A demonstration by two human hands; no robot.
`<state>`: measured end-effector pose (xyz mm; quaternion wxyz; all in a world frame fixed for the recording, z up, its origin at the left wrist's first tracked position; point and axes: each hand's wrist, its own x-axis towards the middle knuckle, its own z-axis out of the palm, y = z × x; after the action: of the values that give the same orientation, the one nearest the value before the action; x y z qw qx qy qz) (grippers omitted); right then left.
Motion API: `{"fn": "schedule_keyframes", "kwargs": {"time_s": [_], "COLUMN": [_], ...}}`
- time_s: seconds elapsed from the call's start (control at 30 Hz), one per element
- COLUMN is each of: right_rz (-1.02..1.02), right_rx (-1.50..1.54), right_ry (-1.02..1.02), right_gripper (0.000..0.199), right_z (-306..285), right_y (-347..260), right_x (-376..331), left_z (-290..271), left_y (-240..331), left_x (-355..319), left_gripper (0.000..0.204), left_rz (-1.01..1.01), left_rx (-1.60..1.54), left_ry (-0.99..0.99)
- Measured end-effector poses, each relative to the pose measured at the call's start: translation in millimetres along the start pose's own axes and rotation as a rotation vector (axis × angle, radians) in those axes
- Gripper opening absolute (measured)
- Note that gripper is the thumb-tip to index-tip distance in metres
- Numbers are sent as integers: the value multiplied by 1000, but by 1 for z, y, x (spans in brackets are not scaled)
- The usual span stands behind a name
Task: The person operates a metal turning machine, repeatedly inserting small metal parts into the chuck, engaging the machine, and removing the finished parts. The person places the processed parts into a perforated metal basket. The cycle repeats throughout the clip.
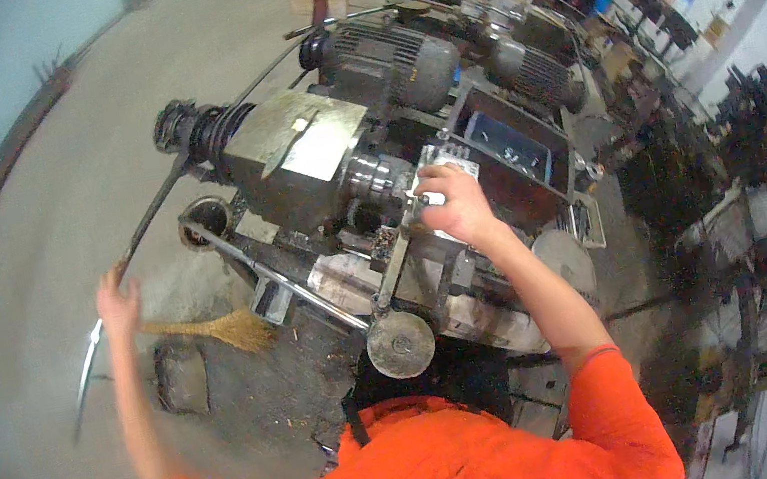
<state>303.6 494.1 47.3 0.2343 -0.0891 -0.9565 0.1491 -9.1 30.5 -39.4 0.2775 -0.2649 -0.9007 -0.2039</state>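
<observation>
My left hand (117, 302) is closed around a long dark bar (152, 217) at the left. The bar slopes up to the pulley end (203, 133) of a lathe-like machine; below my hand a thin shiny length (90, 375) points down. My right hand (456, 207) is over the machine, just right of its round metal chuck (375, 178). Its fingers are curled at a small whitish piece, mostly covered by them, whose kind I cannot make out. A grey headstock box (311, 140) stands between my hands, with a thin flat tool lying on top.
A ribbed motor (389, 61) sits behind the headstock. Right of it is an open metal tray (531, 149). A straw broom (227, 332) lies on the floor near a square pan (181, 377). A round disc (401, 343) is close to my body. More machinery crowds the right side.
</observation>
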Motion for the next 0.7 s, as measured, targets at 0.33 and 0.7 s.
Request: {"fn": "schedule_keyframes", "kwargs": {"time_s": [0.33,0.7], "right_rz": [555,1143], "right_rx": [-78,-393], "right_ry": [71,132], "right_gripper": [31,41], "right_z": [-90,-131], "right_y": [55,70], "right_x": [-220,-395], "left_z": [203,155], "left_y": [114,109], "left_x": [-154,-76], "left_gripper": [53,31], "left_rz": [24,220], "left_rx": [14,178], "left_ry": [-788,-845]}}
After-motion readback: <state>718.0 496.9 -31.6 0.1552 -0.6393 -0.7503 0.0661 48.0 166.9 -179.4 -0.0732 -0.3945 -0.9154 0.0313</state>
